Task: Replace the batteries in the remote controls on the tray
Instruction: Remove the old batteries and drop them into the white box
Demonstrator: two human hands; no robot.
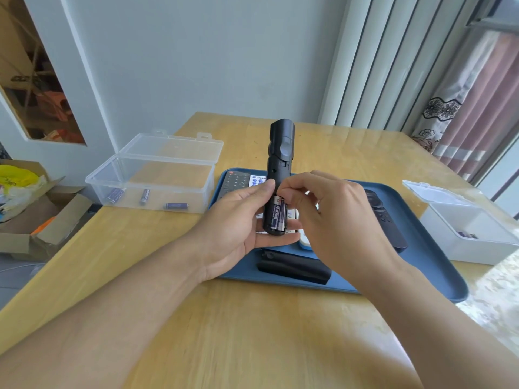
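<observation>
My left hand [238, 220] holds a black remote [279, 164] upright above the blue tray [438, 279], back side towards me. Its battery compartment is uncovered, with blue batteries [278, 216] seated in it. The fingertips of my right hand [334, 217] pinch at the top of those batteries. A black battery cover [295, 266] lies on the tray's near side. Other remotes lie on the tray: a dark grey one [236, 182] at the back left, a black one [384, 220] on the right, and a white one [304, 242] partly hidden under my hands.
A clear lidded box [157, 175] with three blue batteries stands left of the tray. A white box [466, 234] with its lid up sits at the right table edge. A cardboard box [36, 220] is on the floor at left.
</observation>
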